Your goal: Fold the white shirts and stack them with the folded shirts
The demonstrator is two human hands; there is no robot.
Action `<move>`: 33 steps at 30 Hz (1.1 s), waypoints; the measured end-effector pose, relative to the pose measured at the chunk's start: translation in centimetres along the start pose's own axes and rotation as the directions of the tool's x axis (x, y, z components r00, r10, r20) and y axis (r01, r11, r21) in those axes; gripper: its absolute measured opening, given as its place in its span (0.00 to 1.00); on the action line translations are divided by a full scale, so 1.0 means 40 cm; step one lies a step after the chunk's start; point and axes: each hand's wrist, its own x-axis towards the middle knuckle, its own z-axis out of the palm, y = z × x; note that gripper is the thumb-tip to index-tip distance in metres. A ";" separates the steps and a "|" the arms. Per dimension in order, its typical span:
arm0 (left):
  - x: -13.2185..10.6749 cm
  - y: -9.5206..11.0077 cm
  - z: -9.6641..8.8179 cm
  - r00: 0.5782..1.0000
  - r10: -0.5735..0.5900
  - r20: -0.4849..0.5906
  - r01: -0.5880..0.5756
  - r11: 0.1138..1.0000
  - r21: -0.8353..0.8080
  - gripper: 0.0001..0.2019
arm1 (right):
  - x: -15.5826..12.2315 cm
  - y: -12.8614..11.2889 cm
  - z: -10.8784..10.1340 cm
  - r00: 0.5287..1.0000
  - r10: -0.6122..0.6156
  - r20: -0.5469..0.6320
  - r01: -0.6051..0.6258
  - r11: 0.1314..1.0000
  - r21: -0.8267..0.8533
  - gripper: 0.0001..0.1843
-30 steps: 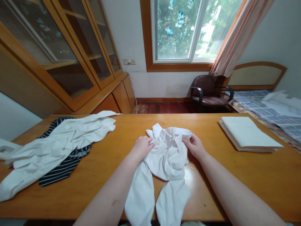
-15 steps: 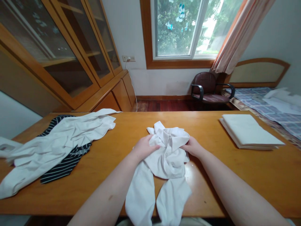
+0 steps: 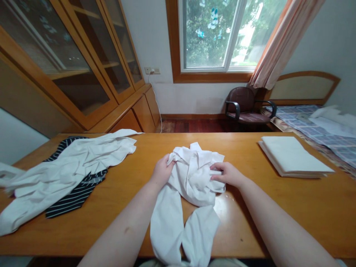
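A white shirt (image 3: 191,181) lies bunched up in front of me, its two sleeves trailing toward me over the table's near edge. My left hand (image 3: 162,170) grips the shirt's upper left side, fingers closed on the cloth. At the right side, my right hand (image 3: 226,174) has its fingers curled on a fold of the same shirt. Some fingertips of each hand are hidden in the fabric.
On the wooden table (image 3: 239,222), a second white garment (image 3: 80,159) lies over a black-and-white striped cloth (image 3: 75,198) at left. A folded white stack (image 3: 294,154) sits at right. Beyond are a chair (image 3: 241,105), a bed (image 3: 311,118) and a glass-door cabinet (image 3: 111,89).
My left hand has shifted left and up to the shirt's edge. My right hand has changed its hold, with fingers now on top of the cloth. The collar area has been spread a little wider.
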 end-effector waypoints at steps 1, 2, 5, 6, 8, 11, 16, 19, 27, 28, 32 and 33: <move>0.002 -0.005 -0.003 1.000 -0.011 -0.025 0.011 1.000 0.006 0.09 | 0.000 -0.002 -0.002 1.000 0.026 -0.017 -0.027 0.998 -0.049 0.22; 0.005 -0.012 -0.005 0.998 -0.023 -0.054 0.023 1.000 0.008 0.09 | 0.000 -0.004 -0.003 0.998 0.048 -0.037 -0.051 0.995 -0.090 0.20; 0.016 -0.037 -0.012 0.988 -0.073 -0.138 0.073 0.997 -0.005 0.11 | -0.001 -0.013 -0.008 0.990 0.069 -0.121 -0.088 0.984 -0.156 0.16; 0.020 -0.046 -0.015 0.983 -0.090 -0.160 0.089 0.996 -0.011 0.12 | -0.002 -0.016 -0.010 0.984 0.064 -0.168 -0.091 0.983 -0.161 0.17; 0.028 -0.063 -0.024 0.975 -0.118 -0.188 0.117 0.993 -0.017 0.13 | -0.004 -0.017 -0.015 0.956 0.044 -0.289 -0.090 0.985 -0.147 0.17; 0.040 -0.079 -0.045 0.966 -0.156 -0.205 0.163 0.987 0.018 0.15 | -0.007 -0.009 -0.025 0.865 0.037 -0.501 -0.107 0.988 -0.114 0.18; 0.056 -0.093 -0.085 0.946 -0.241 -0.216 0.272 0.954 0.129 0.17 | -0.002 0.026 -0.045 0.622 0.191 -0.760 -0.085 0.981 0.176 0.17; 0.063 -0.104 -0.102 0.932 -0.259 -0.252 0.301 0.943 0.143 0.18 | 0.005 0.046 -0.065 0.452 0.379 -0.808 0.028 0.899 0.437 0.18; 0.073 -0.135 -0.129 0.905 -0.319 -0.281 0.383 0.899 0.211 0.19 | -0.012 0.090 -0.130 0.121 0.462 -0.879 -0.117 0.886 0.449 0.15; 0.073 -0.136 -0.129 0.905 -0.324 -0.277 0.385 0.899 0.208 0.19 | -0.015 0.090 -0.131 0.091 0.409 -0.908 -0.156 0.906 0.393 0.16; 0.070 -0.128 -0.116 0.918 -0.305 -0.254 0.347 0.927 0.144 0.20 | -0.025 0.055 -0.102 0.265 -0.056 -0.963 -0.154 0.983 -0.100 0.21; 0.068 -0.124 -0.111 0.925 -0.294 -0.239 0.328 0.937 0.118 0.21 | -0.025 0.042 -0.086 0.398 -0.156 -0.904 -0.099 0.973 -0.211 0.20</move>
